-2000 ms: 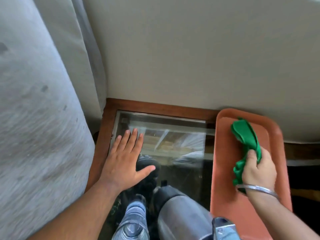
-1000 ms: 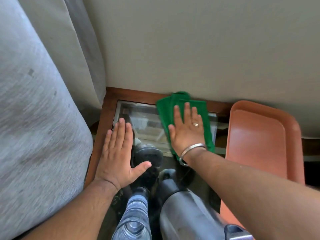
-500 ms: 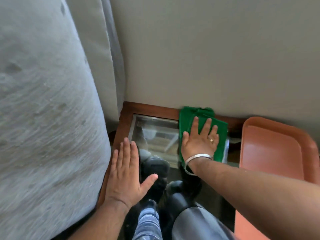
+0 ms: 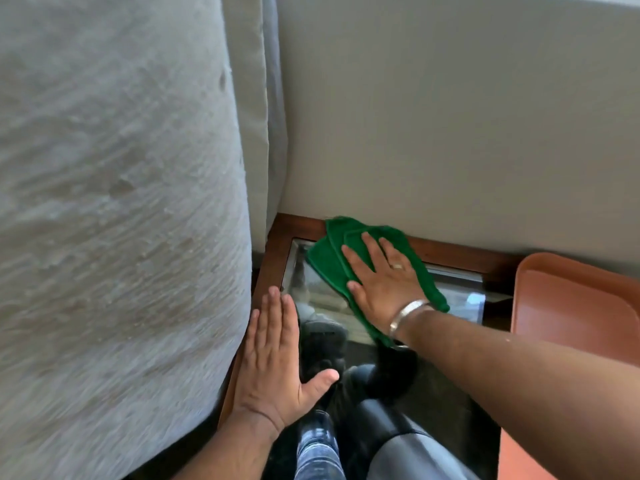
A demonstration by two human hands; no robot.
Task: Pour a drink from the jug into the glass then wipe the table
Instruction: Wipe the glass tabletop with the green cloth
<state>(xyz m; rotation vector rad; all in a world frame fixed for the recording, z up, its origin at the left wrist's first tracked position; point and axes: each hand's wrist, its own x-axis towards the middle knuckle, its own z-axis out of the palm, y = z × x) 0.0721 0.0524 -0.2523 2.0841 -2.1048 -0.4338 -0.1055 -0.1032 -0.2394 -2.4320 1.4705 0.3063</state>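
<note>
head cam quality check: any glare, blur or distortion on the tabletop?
Head view: the wood-framed glass tabletop mirrors bright patches and the person's legs, so its surface reads poorly. Motion smear streaks the grey upholstered cushion at left. Wide-angle bend curves the cushion edge. The folded green cloth, right hand, left hand and orange plastic tray stay fairly sharp under soft, even light.
</note>
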